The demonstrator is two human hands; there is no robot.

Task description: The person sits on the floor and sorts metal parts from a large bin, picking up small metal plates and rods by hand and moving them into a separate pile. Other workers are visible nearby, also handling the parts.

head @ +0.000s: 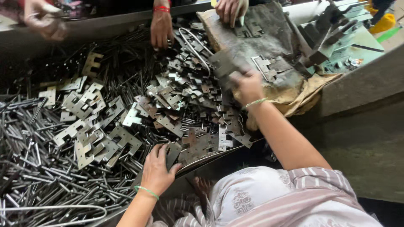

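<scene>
My left hand (pixel 158 168) rests at the near edge of the work surface, its fingers closed around a flat grey hinge plate (pixel 173 152). My right hand (pixel 247 87) is raised over the pile and grips a blurred bunch of hinge plates (pixel 225 65) beside a worn brown cloth pad (pixel 277 46). A heap of loose metal hinge plates (pixel 185 101) lies between my hands. Thin steel pins (pixel 38 168) cover the left side.
Other people's hands work at the far edge: one at top left (pixel 42 19), one with a red bangle (pixel 161 27), one on the pad (pixel 230 10). Hinge plates (pixel 264 67) lie on the pad. A bent wire loop (pixel 54 208) lies near left. A concrete ledge (pixel 366 84) runs on the right.
</scene>
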